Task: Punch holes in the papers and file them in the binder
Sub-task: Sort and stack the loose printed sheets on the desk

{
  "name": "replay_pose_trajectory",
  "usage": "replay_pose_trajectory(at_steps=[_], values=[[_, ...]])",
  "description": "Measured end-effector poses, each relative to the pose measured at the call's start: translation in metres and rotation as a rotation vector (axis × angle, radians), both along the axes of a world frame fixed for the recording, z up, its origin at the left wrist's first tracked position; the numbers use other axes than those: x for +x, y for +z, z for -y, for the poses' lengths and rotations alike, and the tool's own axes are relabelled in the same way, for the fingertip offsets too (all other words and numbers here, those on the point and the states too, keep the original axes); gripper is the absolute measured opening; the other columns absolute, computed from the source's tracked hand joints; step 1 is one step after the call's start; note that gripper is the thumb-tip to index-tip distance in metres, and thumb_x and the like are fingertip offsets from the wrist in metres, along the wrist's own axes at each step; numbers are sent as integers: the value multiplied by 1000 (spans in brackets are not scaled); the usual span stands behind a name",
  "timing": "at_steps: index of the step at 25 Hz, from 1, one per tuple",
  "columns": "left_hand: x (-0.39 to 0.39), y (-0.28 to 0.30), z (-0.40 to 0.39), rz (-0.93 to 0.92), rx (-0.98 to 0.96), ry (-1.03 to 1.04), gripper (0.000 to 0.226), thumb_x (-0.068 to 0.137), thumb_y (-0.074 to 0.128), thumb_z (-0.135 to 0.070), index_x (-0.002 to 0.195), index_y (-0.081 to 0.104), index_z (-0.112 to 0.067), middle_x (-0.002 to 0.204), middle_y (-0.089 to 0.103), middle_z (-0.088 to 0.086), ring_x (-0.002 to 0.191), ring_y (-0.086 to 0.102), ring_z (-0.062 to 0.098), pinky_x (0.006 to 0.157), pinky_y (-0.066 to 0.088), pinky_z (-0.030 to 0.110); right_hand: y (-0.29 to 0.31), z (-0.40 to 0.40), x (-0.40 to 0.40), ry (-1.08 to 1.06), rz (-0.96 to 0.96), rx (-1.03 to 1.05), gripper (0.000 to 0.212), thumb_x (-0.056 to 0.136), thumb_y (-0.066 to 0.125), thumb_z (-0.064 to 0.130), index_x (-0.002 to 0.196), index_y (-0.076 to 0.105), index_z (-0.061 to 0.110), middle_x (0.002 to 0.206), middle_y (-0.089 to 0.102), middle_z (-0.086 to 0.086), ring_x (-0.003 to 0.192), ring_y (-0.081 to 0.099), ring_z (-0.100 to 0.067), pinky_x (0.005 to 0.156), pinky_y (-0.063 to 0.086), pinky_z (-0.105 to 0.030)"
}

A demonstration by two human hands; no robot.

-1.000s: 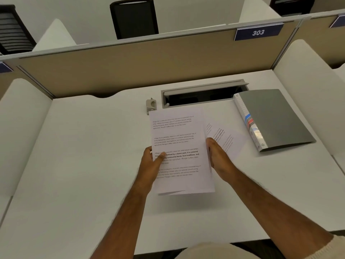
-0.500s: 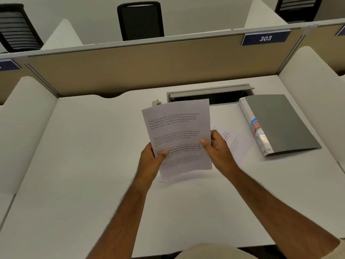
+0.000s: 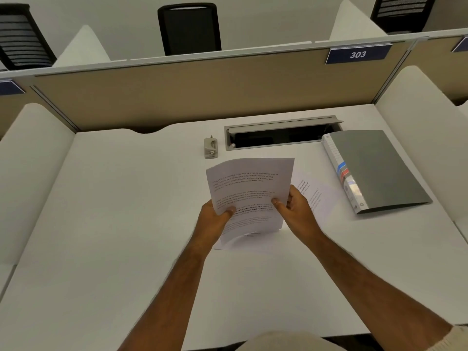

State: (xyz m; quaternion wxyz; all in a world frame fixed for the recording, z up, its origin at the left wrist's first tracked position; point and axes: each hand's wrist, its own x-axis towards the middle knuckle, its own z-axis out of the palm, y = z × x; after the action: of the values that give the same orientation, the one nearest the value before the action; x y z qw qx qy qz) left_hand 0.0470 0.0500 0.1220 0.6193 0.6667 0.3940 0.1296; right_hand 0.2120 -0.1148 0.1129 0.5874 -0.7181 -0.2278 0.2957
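I hold a small stack of printed papers (image 3: 249,183) upright over the desk, its bottom edge resting on the white surface. My left hand (image 3: 215,220) grips the stack's left edge and my right hand (image 3: 295,207) grips its right edge, thumbs on the front. Another printed sheet (image 3: 315,191) lies flat on the desk just right of my right hand. A small grey hole punch (image 3: 210,147) sits beyond the papers. A closed grey binder (image 3: 374,168) lies at the right, spine toward me.
An open grey cable tray (image 3: 281,135) is recessed into the desk behind the papers. A beige partition (image 3: 202,89) with a "303" sign closes the back, and white side dividers (image 3: 417,138) flank the desk. Black chairs stand beyond.
The stack went from lying tilted in my hands to standing upright, and has since dropped lower, bottom edge on the desk. The hole punch, hidden behind it half a second ago, shows again.
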Motion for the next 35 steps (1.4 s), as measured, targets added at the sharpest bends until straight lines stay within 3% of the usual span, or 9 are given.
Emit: replay_pose_trajectory(at_steps=[3, 10, 15, 18, 20, 23, 25, 30, 35], values=[[6, 3, -2, 37, -49, 34, 31, 92, 76, -23, 120, 66, -31, 110, 74, -8, 96, 73, 16, 75, 63, 29, 6, 1, 6, -5, -16, -4, 29, 98, 65, 16, 123, 55, 25, 116, 70, 13, 101, 71, -5, 76, 59, -20], [23, -9, 1, -9, -90, -3, 47, 86, 82, -26, 126, 58, -27, 116, 72, -8, 99, 73, 17, 80, 65, 37, -9, 15, 20, -34, -33, -53, 33, 93, 72, 24, 123, 61, 20, 116, 72, 8, 98, 74, -11, 78, 62, -28], [29, -36, -2, -82, -122, 66, 23, 97, 69, -28, 115, 58, -20, 114, 71, 1, 98, 74, 19, 80, 63, 33, -27, 32, 33, -73, -67, -113, 40, 93, 71, 27, 131, 59, 24, 120, 71, 8, 100, 73, -14, 82, 63, -31], [28, -50, -10, -201, -65, 162, 22, 99, 65, -29, 114, 59, -15, 117, 68, 4, 95, 71, 21, 68, 57, 26, -34, 41, 44, -97, -86, -135, 42, 94, 71, 24, 133, 58, 22, 121, 70, 7, 102, 72, -13, 81, 62, -27], [29, -56, -16, -327, 24, 217, 32, 96, 68, -30, 121, 56, -14, 121, 61, 5, 103, 67, 23, 65, 51, 22, -38, 47, 51, -111, -93, -163, 40, 94, 71, 25, 132, 58, 23, 121, 70, 5, 101, 71, -12, 77, 61, -23], [36, -68, -27, -540, 177, 188, 55, 91, 73, -39, 132, 50, -12, 134, 51, 8, 122, 55, 30, 90, 53, 38, -45, 51, 58, -128, -110, -193, 41, 94, 70, 26, 133, 57, 21, 120, 70, 3, 99, 71, -11, 73, 60, -21], [40, -77, -31, -646, 235, 154, 66, 87, 74, -49, 135, 48, -12, 139, 49, 9, 127, 51, 32, 103, 45, 48, -49, 52, 62, -133, -115, -202, 41, 94, 70, 25, 133, 57, 21, 120, 69, 4, 99, 70, -9, 69, 59, -17], [49, -94, -29, -750, 307, 168, 76, 78, 74, -65, 126, 50, -12, 129, 53, 8, 121, 55, 32, 103, 40, 51, -59, 53, 73, -122, -116, -232, 40, 94, 70, 24, 131, 55, 23, 120, 67, 5, 96, 67, -3, 65, 56, -11], [50, -104, -24, -713, 380, 211, 66, 78, 78, -58, 119, 54, -12, 124, 54, 9, 118, 54, 32, 100, 41, 49, -68, 50, 81, -115, -116, -254, 39, 95, 69, 23, 131, 54, 24, 118, 65, 8, 96, 65, -1, 66, 55, -8]])
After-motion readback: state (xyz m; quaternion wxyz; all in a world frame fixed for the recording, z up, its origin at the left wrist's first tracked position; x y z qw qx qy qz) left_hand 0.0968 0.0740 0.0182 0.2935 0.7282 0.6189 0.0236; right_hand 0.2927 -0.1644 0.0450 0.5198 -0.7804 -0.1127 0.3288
